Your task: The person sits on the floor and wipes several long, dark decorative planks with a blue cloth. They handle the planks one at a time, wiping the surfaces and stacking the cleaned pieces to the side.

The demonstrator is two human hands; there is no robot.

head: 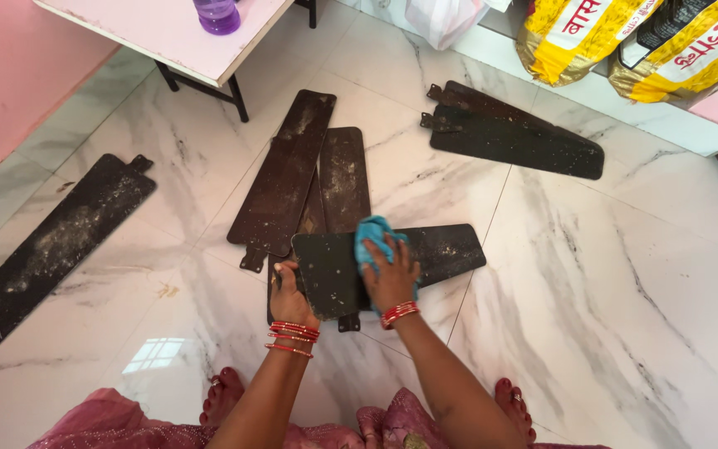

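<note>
Dusty dark fan blade (425, 254) lies across two others on the marble floor (592, 274); my left hand (291, 291) clamps its near corner, right hand (390, 270) presses blue cloth (369, 233) flat — judgement: long, firm, overlapping strokes.

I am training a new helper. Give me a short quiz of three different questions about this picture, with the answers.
1. True or false: the right hand presses a blue cloth on a dark fan blade.
2. What does the left hand do? A) holds the blade's edge B) lifts the purple bottle C) rests on the floor
3. Fill in: the dusty blade lying alone is on the person's ____ side.

Key: 1 true; 2 A; 3 left.
</note>
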